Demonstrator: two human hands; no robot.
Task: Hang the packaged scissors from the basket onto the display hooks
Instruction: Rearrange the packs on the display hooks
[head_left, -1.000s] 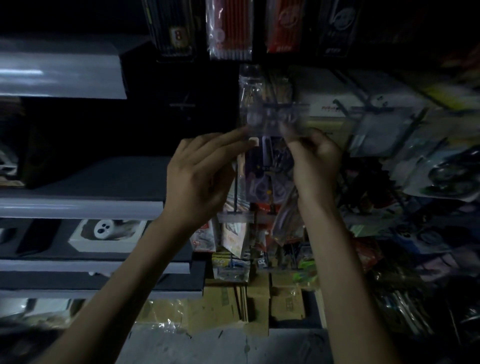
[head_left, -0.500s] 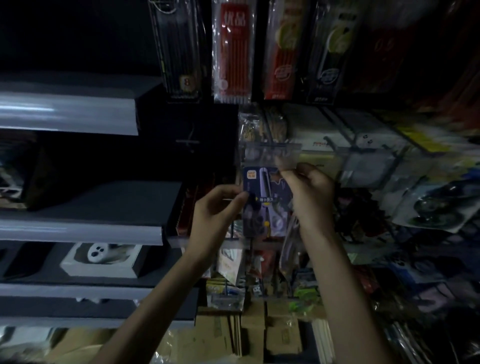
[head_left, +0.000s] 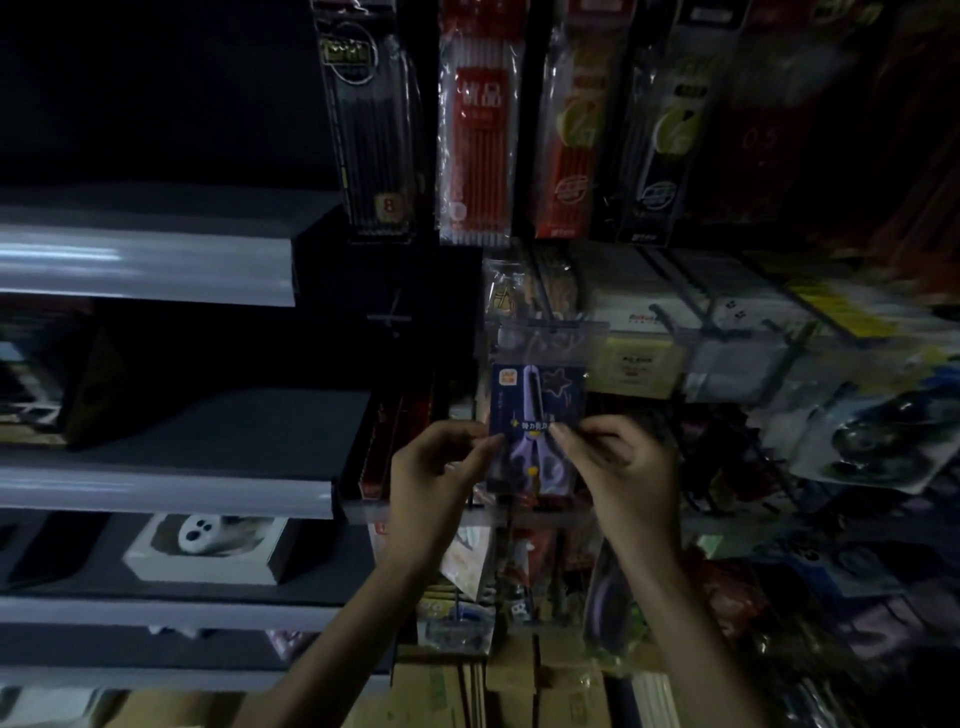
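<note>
Packaged scissors (head_left: 535, 410) at frame centre, upright, blue card facing me, top edge tucked just under the clear label strip (head_left: 550, 338). Left hand (head_left: 436, 467) pinches the pack's left edge between thumb and fingers. Right hand (head_left: 618, 462) pinches the right edge the same way, both low on the card. Cannot tell whether the hang hole sits on the display hook (head_left: 543, 302), since the strip and the dim light hide that spot. Main risk, as I judge it: I let go with the hole short of the wire, or only on its tip, and the pack drops into the stock hanging below. Second risk: gripping so low, I tilt the card and its top catches or bends on the strip instead of sliding behind it. Around: black pencil pack (head_left: 371, 130) and red pencil pack (head_left: 478, 140) hang at upper centre, well above. Neighbouring hook wires (head_left: 675, 291) and blister packs (head_left: 883, 447) crowd the right. Grey shelf (head_left: 145, 260) at left, white boxed item (head_left: 208, 540) at lower left, cardboard boxes (head_left: 519, 686) along the bottom edge. Nothing lies between my hands and the pack, and only the strip stands in the way. Basket not in view.
</note>
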